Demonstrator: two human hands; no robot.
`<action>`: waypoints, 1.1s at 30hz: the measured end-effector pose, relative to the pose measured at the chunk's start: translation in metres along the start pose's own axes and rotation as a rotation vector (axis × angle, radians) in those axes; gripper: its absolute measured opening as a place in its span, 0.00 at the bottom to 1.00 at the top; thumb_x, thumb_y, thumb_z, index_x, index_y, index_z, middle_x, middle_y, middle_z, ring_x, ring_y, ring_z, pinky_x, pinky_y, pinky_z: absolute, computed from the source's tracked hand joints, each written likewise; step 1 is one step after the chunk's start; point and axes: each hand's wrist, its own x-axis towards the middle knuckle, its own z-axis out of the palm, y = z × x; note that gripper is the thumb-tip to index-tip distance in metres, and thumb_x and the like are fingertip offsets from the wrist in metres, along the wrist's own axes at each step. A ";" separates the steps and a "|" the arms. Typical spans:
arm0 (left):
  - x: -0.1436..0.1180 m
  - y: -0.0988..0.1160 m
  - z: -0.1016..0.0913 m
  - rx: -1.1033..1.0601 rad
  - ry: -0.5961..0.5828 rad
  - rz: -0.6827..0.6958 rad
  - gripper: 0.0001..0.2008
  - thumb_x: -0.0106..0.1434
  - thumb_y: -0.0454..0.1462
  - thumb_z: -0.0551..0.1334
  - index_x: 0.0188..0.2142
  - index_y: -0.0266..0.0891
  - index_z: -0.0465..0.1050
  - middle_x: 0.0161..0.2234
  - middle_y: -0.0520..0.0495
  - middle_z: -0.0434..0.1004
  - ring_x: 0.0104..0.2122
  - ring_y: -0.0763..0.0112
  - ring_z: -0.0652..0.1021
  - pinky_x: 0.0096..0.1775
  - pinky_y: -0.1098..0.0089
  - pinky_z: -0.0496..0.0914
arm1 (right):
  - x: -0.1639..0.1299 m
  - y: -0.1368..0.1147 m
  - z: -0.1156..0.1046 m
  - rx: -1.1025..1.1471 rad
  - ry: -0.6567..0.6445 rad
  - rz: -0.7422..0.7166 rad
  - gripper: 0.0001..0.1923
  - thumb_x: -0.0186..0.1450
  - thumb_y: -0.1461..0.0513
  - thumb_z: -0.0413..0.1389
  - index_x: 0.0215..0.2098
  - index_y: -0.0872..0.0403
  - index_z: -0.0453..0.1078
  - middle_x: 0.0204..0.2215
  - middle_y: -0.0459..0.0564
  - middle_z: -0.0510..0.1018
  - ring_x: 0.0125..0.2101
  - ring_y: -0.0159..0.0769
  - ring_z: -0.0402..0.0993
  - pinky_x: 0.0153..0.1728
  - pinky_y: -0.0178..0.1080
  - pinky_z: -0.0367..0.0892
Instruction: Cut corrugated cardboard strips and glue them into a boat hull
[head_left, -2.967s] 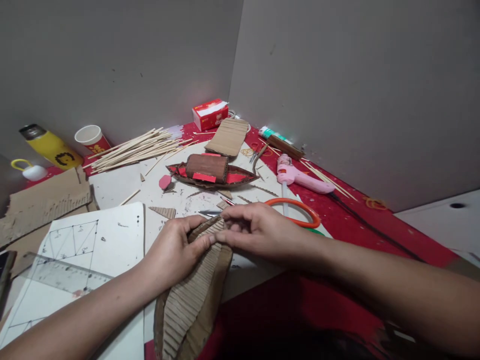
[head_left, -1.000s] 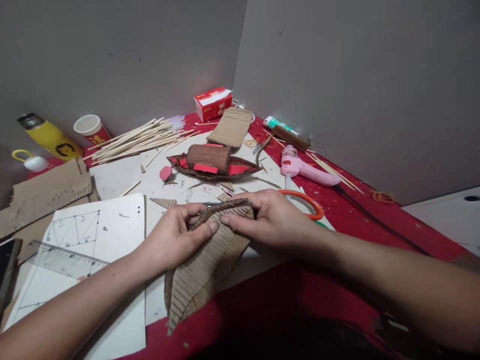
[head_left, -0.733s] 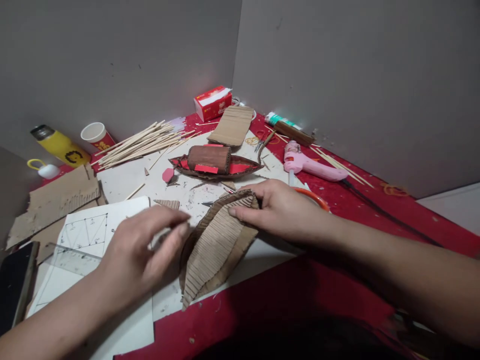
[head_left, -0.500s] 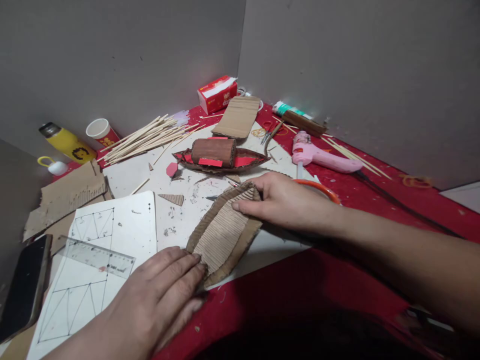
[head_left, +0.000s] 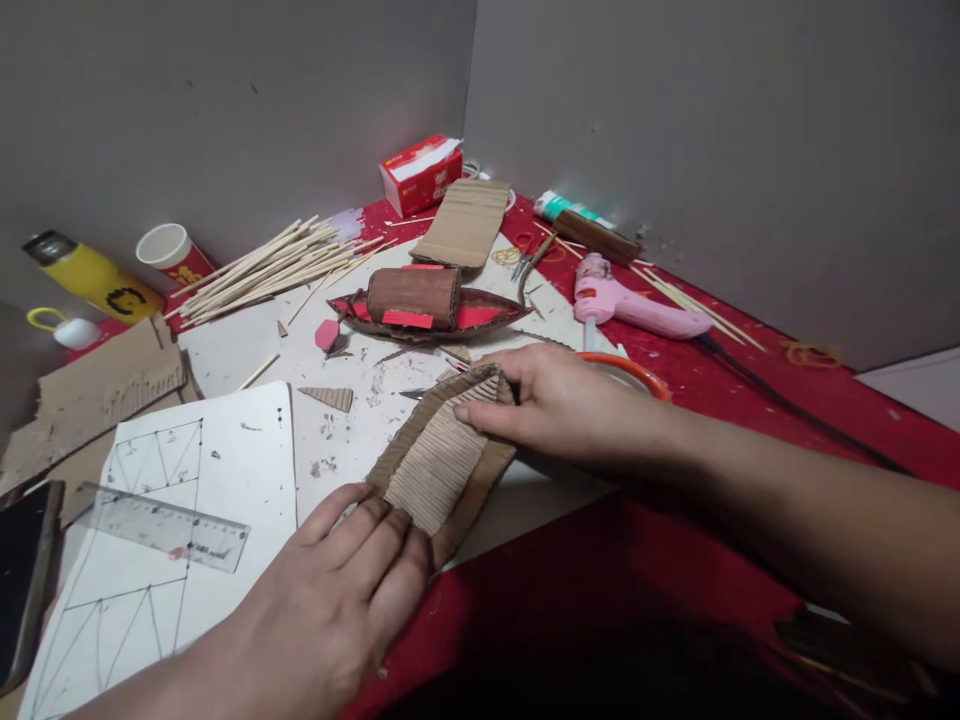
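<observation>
A boat-shaped piece of corrugated cardboard lies on the white sheet at the table's near edge. My left hand lies flat on its near tip, fingers spread over it. My right hand pinches its far tip between thumb and fingers. Behind it stands a finished cardboard boat with red lining and a brown roll on top.
A pink glue gun, orange-handled scissors, a bundle of wooden sticks, a red box, a cardboard strip, a paper cup, a yellow bottle, a drawing sheet with a clear ruler.
My left hand let go of the cardboard's far end, slid down along it and now presses its near tip flat. The piece lies lower on the table. My right hand kept its grip.
</observation>
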 end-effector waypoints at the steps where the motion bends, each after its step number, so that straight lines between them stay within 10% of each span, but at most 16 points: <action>1: 0.002 0.001 0.000 0.025 -0.021 0.004 0.19 0.70 0.29 0.46 0.53 0.30 0.70 0.45 0.40 0.80 0.46 0.60 0.75 0.58 0.58 0.58 | 0.000 0.000 0.000 -0.034 0.004 -0.004 0.05 0.59 0.63 0.58 0.32 0.54 0.77 0.28 0.47 0.81 0.31 0.41 0.77 0.33 0.36 0.70; 7: 0.013 0.006 -0.001 0.159 -0.144 0.033 0.25 0.66 0.29 0.48 0.62 0.26 0.59 0.61 0.37 0.67 0.45 0.57 0.73 0.51 0.56 0.60 | 0.002 0.001 0.000 -0.172 -0.006 0.004 0.08 0.61 0.63 0.58 0.38 0.55 0.77 0.34 0.52 0.83 0.35 0.42 0.77 0.36 0.37 0.70; 16: 0.029 0.008 -0.001 0.133 -0.192 0.012 0.22 0.65 0.33 0.53 0.57 0.27 0.66 0.53 0.37 0.76 0.42 0.57 0.72 0.50 0.56 0.58 | 0.002 0.004 0.006 -0.435 0.018 0.043 0.19 0.64 0.58 0.57 0.51 0.58 0.70 0.44 0.60 0.80 0.44 0.51 0.76 0.42 0.44 0.68; 23: 0.033 0.011 -0.005 0.131 -0.176 -0.048 0.19 0.65 0.32 0.56 0.55 0.29 0.68 0.51 0.40 0.78 0.41 0.58 0.73 0.48 0.58 0.60 | -0.016 -0.005 -0.001 -0.580 0.213 -0.441 0.16 0.66 0.63 0.54 0.52 0.59 0.70 0.48 0.62 0.75 0.45 0.52 0.71 0.41 0.48 0.67; 28: 0.033 0.012 -0.003 0.061 -0.169 -0.090 0.17 0.66 0.32 0.55 0.54 0.32 0.69 0.45 0.42 0.79 0.39 0.60 0.74 0.45 0.58 0.64 | -0.035 -0.013 0.008 -0.452 -0.248 -0.707 0.16 0.63 0.74 0.49 0.46 0.60 0.72 0.43 0.54 0.76 0.42 0.39 0.70 0.46 0.39 0.67; 33: 0.031 0.009 0.000 0.073 -0.138 -0.060 0.20 0.65 0.31 0.55 0.56 0.29 0.67 0.45 0.41 0.80 0.38 0.60 0.75 0.44 0.56 0.68 | -0.040 -0.005 0.017 -0.566 -0.253 -0.747 0.13 0.64 0.69 0.53 0.46 0.60 0.72 0.44 0.59 0.75 0.45 0.45 0.69 0.49 0.46 0.67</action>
